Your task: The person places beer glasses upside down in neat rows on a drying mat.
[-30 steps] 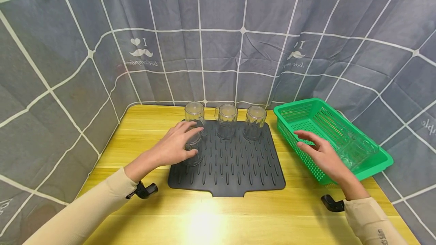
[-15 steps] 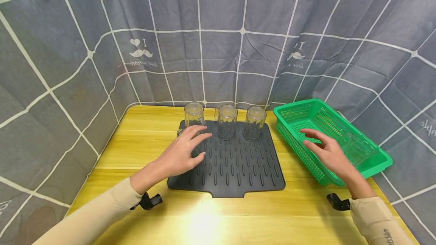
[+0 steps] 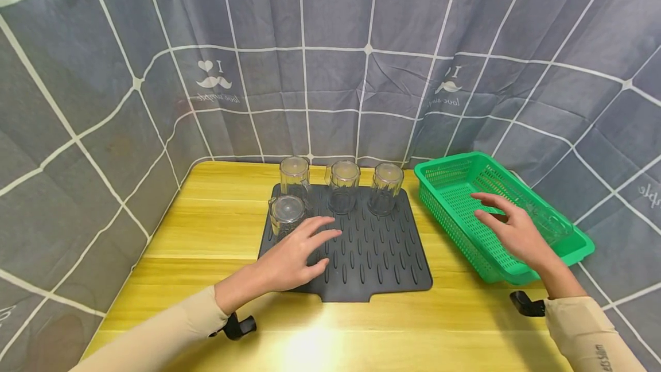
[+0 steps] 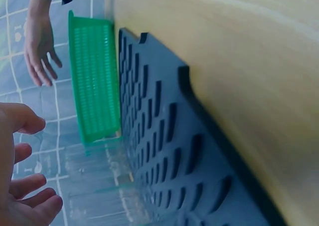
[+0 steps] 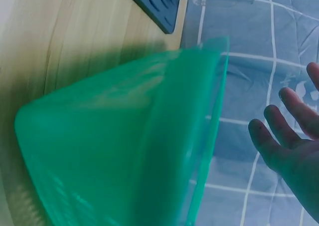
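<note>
My left hand hovers over the front left of a black ridged mat, fingers spread and holding nothing. Just behind it an upside-down glass mug stands on the mat. Three more upturned glass mugs form a row at the back: one on the left, one in the middle and one on the right. My right hand, loosely bent with nothing in it, is above the green basket. A clear glass mug lies at the basket's right end, partly hidden by that hand.
Mat and basket sit on a yellow wooden table, the basket to the mat's right. A grey curtain with white lines hangs close behind and along both sides. In the right wrist view the basket wall is near the camera.
My left hand has drawn away from the front-left mug, moving right and towards me, so that mug now shows. My right hand has shifted right over the basket.
</note>
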Demonstrator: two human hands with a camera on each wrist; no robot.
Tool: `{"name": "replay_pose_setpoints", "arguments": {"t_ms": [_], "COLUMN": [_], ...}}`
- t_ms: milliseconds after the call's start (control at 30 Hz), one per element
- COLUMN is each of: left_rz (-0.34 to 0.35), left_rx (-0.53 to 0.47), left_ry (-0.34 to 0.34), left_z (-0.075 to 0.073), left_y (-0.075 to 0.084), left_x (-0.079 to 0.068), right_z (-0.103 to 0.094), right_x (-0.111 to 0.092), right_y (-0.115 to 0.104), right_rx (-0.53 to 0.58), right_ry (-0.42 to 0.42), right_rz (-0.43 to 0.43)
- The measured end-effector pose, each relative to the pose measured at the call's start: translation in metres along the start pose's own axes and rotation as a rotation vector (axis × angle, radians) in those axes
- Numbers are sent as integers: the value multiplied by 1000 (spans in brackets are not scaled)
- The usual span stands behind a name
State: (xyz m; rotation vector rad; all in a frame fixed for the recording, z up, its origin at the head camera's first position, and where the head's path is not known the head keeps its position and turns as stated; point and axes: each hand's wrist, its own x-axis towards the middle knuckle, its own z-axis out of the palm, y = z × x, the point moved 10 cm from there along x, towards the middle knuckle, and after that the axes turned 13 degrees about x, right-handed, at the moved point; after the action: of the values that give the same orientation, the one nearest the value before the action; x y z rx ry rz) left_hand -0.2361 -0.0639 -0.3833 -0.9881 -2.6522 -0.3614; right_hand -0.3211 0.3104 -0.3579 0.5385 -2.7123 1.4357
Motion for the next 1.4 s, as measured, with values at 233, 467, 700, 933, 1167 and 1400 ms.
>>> {"name": "replay_pose_setpoints", "arguments": {"t_ms": [233,467,700,933,1167,1400], "left_rz": [-65,-102,-107,-97,-105,-127], "left_rx": [-78,-119,-102,-63,-21,5], "left_ry": [-150,-265,-325,-371,-423,-483], "left_z": [33,61,79,92,103,111], "left_y": [0,0,1,0,-2,-4], "left_x": [0,-3,-5,-3,-4,-6], "right_z": [-11,-23,-34,-43,-52,-61], "right_x": [-2,0,2,3,2,3], "right_y": [9,10,8,15,24,37], "right_rx": [-66,-134,-175,-234,-297,-365], "right_ry": [-2,36,72,75,64,57], "right_rz": [17,-22,-86,-102,-55,24]}}
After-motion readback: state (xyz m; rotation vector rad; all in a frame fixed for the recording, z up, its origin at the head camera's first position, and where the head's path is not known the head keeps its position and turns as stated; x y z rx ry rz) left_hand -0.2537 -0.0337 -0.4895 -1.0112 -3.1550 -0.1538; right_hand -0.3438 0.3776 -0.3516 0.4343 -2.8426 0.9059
